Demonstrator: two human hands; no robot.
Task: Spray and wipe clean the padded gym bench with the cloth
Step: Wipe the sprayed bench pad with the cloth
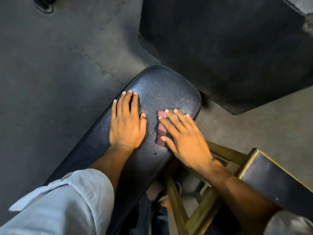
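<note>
The dark padded gym bench (162, 89) runs from the lower left up to its rounded end at the middle of the view, with small droplets on its surface. My left hand (126, 122) lies flat on the pad, fingers spread, holding nothing. My right hand (184, 136) presses flat on a folded cloth (161, 128), which is pinkish-maroon on its left edge and greenish by the fingertips, near the bench's right edge. Most of the cloth is hidden under my fingers. No spray bottle is in view.
A large dark mat or pad (228, 48) lies on the floor beyond the bench end. A yellowish metal frame (225, 155) with another dark pad (277, 182) stands at the lower right. Dark rubber floor tiles (59, 65) cover the left side.
</note>
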